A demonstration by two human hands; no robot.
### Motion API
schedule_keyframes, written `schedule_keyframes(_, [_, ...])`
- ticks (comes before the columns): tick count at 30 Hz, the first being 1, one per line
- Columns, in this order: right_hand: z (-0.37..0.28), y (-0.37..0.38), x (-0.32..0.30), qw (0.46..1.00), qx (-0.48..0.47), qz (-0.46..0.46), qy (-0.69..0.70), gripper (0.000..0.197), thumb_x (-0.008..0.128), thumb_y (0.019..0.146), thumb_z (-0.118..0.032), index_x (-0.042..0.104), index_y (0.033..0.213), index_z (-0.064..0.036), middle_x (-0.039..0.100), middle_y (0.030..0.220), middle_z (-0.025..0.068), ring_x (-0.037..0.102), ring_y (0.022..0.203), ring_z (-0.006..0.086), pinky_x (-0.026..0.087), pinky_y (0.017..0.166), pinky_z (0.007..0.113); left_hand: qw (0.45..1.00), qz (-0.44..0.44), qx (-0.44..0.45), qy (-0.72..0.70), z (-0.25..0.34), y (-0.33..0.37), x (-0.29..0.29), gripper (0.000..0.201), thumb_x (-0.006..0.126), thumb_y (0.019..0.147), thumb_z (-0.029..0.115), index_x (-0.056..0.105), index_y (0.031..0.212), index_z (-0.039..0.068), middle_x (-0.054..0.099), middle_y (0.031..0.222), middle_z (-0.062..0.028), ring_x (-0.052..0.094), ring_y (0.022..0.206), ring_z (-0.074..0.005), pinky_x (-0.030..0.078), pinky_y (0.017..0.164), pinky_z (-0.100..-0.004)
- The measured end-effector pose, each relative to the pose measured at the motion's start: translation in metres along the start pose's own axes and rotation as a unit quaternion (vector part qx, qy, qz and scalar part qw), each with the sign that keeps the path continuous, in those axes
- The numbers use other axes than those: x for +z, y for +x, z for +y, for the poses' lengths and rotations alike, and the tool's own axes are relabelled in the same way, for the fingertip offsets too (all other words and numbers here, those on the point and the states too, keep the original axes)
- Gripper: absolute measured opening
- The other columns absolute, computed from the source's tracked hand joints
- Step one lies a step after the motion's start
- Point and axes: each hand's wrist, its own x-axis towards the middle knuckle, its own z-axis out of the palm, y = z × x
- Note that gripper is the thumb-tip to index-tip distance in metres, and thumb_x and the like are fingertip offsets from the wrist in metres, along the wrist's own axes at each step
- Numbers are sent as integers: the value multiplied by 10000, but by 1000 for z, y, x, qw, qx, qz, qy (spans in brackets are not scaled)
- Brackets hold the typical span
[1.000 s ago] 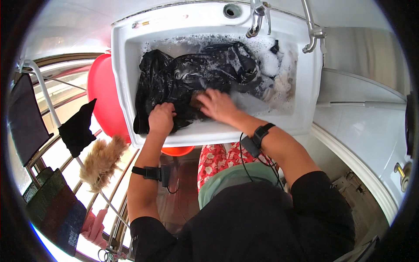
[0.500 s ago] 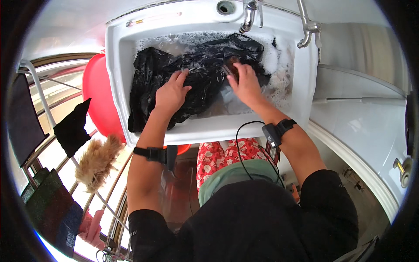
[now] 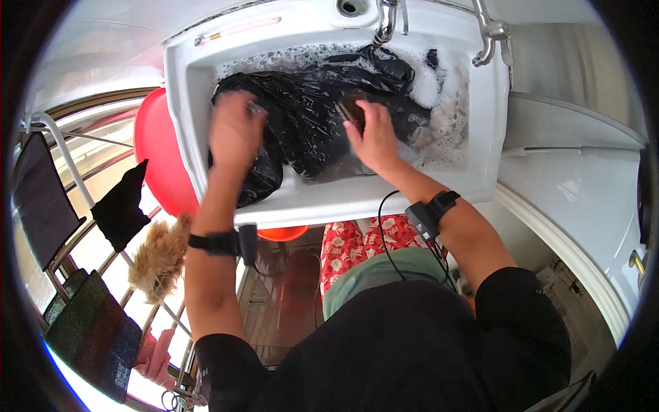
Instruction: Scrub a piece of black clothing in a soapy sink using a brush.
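Observation:
A wet black garment (image 3: 309, 113) of shiny cloth lies spread in soapy water in the white sink (image 3: 343, 213). My right hand (image 3: 376, 141) is closed around a small dark-brown scrub brush (image 3: 353, 111), pressed on the middle of the cloth. Over the garment's left part is my left hand (image 3: 235, 130), smeared by motion, so its grip on the cloth does not show clearly. Paler cloth (image 3: 449, 117) shows among the suds at the sink's right side.
Two metal taps (image 3: 386, 24) (image 3: 489, 41) reach over the sink's back edge. A thin pinkish stick (image 3: 237, 31) rests on the back rim. To the left stand a red basin (image 3: 161, 154) and a rack (image 3: 62, 158) with hanging cloths and a fluffy tan duster (image 3: 158, 261).
My left hand has moved left and away from me across the garment. The cloth's lower left part has shifted and bunched. My right hand has moved slightly left with the scrub brush.

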Motion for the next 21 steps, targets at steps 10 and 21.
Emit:
schedule_keyframes(10, [-75,-5,76,976,-97,-193,4,542,730,905,-328,498,1350,-123,556,1235,190,580,1097,416,514,907,506,967,-213,-24,141,-38,-117,-10,170,607,843,50,685,981,110,685,962,-80,656,983,-310,534,846,-449])
schedule_keyframes(21, [59,9,-19,966,29,-154,-208,526,693,941,-361,528,1397,-158,563,1220,173,587,1135,393,499,918,549,953,-268,-24,142,30,-61,6,126,624,924,126,696,1024,99,700,1081,-93,684,1014,-325,576,854,-451])
